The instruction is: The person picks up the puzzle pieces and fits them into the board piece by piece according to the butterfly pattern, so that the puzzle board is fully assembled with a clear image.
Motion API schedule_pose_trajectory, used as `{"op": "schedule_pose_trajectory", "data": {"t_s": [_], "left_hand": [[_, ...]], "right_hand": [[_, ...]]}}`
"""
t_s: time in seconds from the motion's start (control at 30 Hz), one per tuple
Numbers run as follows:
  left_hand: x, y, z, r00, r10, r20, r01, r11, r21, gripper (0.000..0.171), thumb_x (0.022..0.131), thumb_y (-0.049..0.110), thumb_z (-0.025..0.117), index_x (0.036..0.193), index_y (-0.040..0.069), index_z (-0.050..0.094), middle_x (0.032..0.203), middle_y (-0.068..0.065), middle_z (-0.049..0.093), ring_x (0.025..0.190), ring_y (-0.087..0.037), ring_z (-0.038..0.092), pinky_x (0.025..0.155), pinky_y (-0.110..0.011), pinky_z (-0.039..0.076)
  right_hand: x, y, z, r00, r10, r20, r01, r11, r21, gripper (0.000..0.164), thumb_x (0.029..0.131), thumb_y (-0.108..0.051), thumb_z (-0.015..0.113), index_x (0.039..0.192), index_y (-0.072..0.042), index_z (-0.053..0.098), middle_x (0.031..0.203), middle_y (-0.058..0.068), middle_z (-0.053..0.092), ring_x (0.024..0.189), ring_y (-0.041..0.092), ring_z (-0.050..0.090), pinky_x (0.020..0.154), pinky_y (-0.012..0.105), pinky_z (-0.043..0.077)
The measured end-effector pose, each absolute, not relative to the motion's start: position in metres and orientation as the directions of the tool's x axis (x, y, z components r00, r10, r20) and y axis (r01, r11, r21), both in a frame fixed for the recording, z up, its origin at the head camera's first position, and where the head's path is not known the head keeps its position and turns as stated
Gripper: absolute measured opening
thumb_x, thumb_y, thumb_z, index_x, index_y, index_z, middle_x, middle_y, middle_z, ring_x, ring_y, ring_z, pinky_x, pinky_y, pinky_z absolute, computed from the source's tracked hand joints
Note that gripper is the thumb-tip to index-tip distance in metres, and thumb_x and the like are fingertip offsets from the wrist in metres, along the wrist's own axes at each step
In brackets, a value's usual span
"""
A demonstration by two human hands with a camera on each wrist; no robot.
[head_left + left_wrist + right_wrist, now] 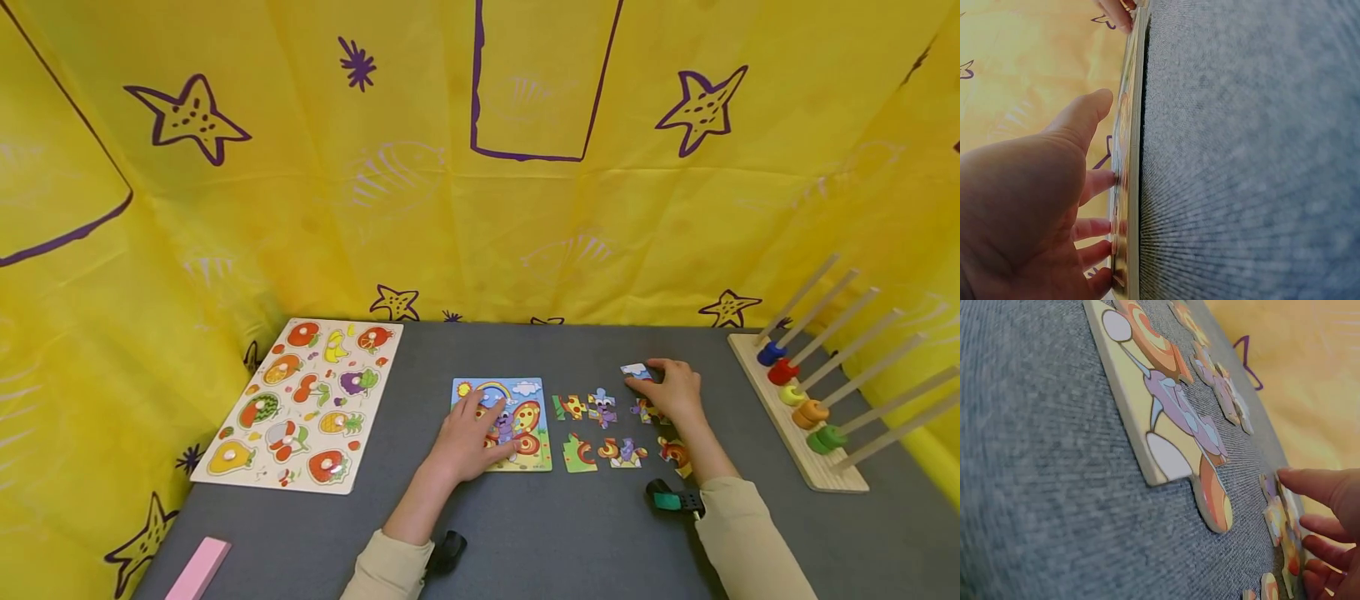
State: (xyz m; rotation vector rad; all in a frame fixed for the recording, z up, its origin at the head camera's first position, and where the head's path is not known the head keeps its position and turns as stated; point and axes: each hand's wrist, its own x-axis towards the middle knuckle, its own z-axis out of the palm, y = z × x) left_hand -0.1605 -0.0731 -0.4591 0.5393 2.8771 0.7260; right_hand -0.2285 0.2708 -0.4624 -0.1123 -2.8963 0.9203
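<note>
My left hand [467, 442] rests on a square butterfly puzzle board [542, 462], its fingers spread across the picture. From the left wrist view, the fingertips [1105, 180] meet the board's face and the thumb stands apart. At the right, my right hand [678, 392] pinches a blue-and-white puzzle piece [636, 370] between thumb and index finger. Below that hand lie a purple piece [643, 410] and an orange piece [673, 452], partly covered. The right wrist view shows a yellow-edged puzzle piece [1175, 403] up close; the pinched piece is mostly hidden there.
Between the hands lie several loose pieces, among them a green one [579, 454]. A wooden fruit peg board [360, 454] is at the left, a pink block [198, 568] at the front left. A wooden rack [843, 475] with upright rods and coloured rings stands at the right.
</note>
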Motion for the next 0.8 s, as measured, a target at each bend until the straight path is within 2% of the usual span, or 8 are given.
{"op": "schedule_pose_trajectory", "data": {"t_s": [0.2,0.27,0.43,0.5,0.6,0.8], "left_hand": [[-0.161,-0.074,-0.46,-0.922,0.385,-0.042,0.317,0.812,0.491,0.07,0.09,0.047,0.064,0.148,0.011,0.044,0.154,-0.017,0.028,0.142,-0.042,0.02,0.106,-0.062,0.026],[-0.162,-0.074,-0.461,-0.919,0.392,-0.045,0.323,0.812,0.486,0.071,0.091,0.047,0.064,0.148,0.011,0.043,0.155,-0.015,0.029,0.142,-0.041,0.019,0.106,-0.063,0.026],[-0.163,-0.073,-0.462,-0.92,0.391,-0.041,0.327,0.818,0.474,0.07,0.09,0.048,0.063,0.147,0.012,0.044,0.153,-0.014,0.033,0.142,-0.041,0.019,0.106,-0.062,0.026],[-0.163,-0.073,-0.462,-0.92,0.39,-0.035,0.328,0.816,0.476,0.071,0.09,0.049,0.064,0.147,0.012,0.045,0.153,-0.014,0.034,0.142,-0.041,0.02,0.106,-0.062,0.026],[-0.163,-0.073,-0.462,-0.921,0.389,-0.032,0.327,0.812,0.484,0.071,0.089,0.05,0.065,0.146,0.012,0.046,0.153,-0.014,0.034,0.142,-0.042,0.02,0.106,-0.062,0.026],[-0.162,-0.073,-0.461,-0.923,0.382,-0.045,0.313,0.813,0.49,0.072,0.089,0.05,0.065,0.147,0.014,0.045,0.153,-0.014,0.033,0.143,-0.041,0.018,0.107,-0.062,0.025]], "right_hand": [[-0.229,0.268,-0.465,-0.987,0.158,0.039,0.101,0.781,-0.617,0.056,0.086,-0.025,0.073,0.125,0.01,0.055,0.129,0.037,0.044,0.119,0.054,0.033,0.096,0.061,0.027],[-0.229,0.267,-0.466,-0.985,0.171,0.037,0.109,0.765,-0.635,0.056,0.086,-0.024,0.074,0.126,0.009,0.053,0.129,0.036,0.045,0.117,0.053,0.035,0.095,0.061,0.028],[-0.228,0.264,-0.469,-0.971,0.214,0.104,0.081,0.71,-0.7,0.044,0.088,-0.018,0.071,0.122,0.005,0.055,0.112,0.028,0.062,0.097,0.039,0.057,0.083,0.045,0.04],[-0.227,0.26,-0.47,-0.959,0.247,0.138,0.073,0.686,-0.724,0.036,0.091,-0.017,0.068,0.121,0.001,0.058,0.105,0.023,0.066,0.09,0.034,0.061,0.075,0.039,0.042],[-0.226,0.249,-0.471,-0.948,0.267,0.175,0.047,0.659,-0.751,0.03,0.094,-0.018,0.063,0.121,-0.006,0.064,0.1,0.018,0.067,0.086,0.029,0.061,0.074,0.036,0.04],[-0.223,0.208,-0.462,-0.983,0.182,0.024,0.07,0.49,-0.869,0.032,0.093,-0.031,0.068,0.118,-0.012,0.069,0.103,0.01,0.071,0.092,0.023,0.062,0.077,0.033,0.044]]}}
